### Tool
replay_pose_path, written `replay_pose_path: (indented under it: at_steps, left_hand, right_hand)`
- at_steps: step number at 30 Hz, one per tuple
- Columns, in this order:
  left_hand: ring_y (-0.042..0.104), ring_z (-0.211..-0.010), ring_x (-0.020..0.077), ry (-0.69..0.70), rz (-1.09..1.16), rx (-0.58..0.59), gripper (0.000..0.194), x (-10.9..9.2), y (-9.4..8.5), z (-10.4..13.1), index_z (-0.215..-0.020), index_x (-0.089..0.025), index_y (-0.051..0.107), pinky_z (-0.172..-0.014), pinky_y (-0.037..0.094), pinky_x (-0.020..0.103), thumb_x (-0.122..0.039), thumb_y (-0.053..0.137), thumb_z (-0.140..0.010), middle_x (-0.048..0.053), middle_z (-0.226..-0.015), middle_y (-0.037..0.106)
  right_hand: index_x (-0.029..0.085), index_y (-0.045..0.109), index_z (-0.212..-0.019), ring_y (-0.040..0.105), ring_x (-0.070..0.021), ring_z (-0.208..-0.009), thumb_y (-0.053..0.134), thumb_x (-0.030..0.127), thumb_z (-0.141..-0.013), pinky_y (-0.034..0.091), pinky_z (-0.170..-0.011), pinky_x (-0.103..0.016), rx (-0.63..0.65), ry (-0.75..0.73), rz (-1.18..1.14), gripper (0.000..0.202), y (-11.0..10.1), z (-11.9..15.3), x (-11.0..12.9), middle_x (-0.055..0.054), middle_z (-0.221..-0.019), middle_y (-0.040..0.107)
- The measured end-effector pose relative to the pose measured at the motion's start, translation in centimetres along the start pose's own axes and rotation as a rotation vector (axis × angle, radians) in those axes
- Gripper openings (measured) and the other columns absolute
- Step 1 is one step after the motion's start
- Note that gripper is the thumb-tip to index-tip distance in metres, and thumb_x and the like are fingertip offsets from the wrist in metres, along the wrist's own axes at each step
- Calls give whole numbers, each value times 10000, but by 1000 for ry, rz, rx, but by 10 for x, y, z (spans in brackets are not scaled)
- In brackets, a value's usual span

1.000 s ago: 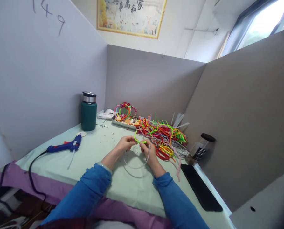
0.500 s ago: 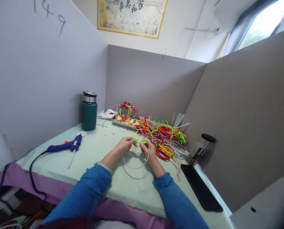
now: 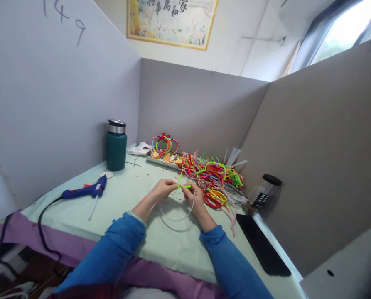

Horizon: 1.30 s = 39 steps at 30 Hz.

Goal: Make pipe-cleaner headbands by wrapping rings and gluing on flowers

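Observation:
Between my two hands is a thin pale grey hoop (image 3: 176, 219), its lower arc hanging just above the table. A bright green pipe cleaner (image 3: 179, 181) is bent around the hoop's upper part, one end sticking up and a short length lying toward the right. My left hand (image 3: 164, 189) pinches the hoop just left of the green piece; its fingertips partly hide the contact. With closed fingers, my right hand (image 3: 195, 193) grips the green pipe cleaner on the hoop from the right side.
Behind my hands lies a heap of coloured pipe cleaners (image 3: 210, 170), next to a metal tray (image 3: 162, 162) with finished-looking coloured hoops (image 3: 164, 145). A blue glue gun (image 3: 85, 190) and green bottle (image 3: 116, 147) stand left. Right are a black phone-like slab (image 3: 263, 247) and clear jar (image 3: 263, 195).
The green pipe cleaner's free end now stands straighter and has shifted slightly right. My left fingers have moved a little; my right hand stays nearly in place.

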<state>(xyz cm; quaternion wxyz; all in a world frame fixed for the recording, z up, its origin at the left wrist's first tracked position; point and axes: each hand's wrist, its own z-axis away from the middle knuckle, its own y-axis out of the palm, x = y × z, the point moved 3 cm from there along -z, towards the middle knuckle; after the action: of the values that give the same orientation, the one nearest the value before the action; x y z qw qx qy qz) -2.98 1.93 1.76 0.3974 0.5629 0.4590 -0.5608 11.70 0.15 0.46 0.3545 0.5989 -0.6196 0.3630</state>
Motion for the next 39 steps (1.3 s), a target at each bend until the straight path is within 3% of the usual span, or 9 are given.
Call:
replay_pose_path:
  at_steps: [10,23,28,33,39]
  left_hand:
    - [225,-359,34,35,-64,-22,277,-3,1,1,-755,-145,615,-378,153,198,-389,676,-640,-101,-421,348]
    - [361,-482,62,238,-82,-21,263,0,0,-7,-747,-126,632,-476,264,195,-340,683,-602,-60,-530,469]
    - [289,-438,48,195,-72,-80,276,-5,-2,-2,-789,-130,629,-449,223,196,-351,663,-625,-81,-500,409]
    - [304,-436,44,171,-61,-126,291,-8,-3,-1,-812,-127,635,-443,222,197,-337,667,-612,-71,-528,448]
    - [288,-423,33,153,10,25,372,-16,2,7,-886,-117,647,-417,197,198,-384,666,-627,-55,-571,485]
  right_hand:
    - [189,589,-754,411,-100,-465,650,378,-730,312,-453,-226,2,10,-3,201,0,1,-1,62,-513,452]
    - [185,564,-727,398,-89,-450,632,406,-744,310,-438,-217,-6,26,2,232,0,0,-1,63,-505,443]
    - [178,571,-720,409,-86,-447,625,450,-730,330,-430,-216,94,121,-22,278,6,2,-1,44,-546,492]
    - [161,608,-677,414,-81,-439,628,354,-709,314,-435,-212,284,170,9,197,15,6,-2,30,-527,523]
    - [175,603,-614,395,-84,-425,659,350,-650,298,-409,-211,151,137,5,188,10,1,-5,36,-496,508]
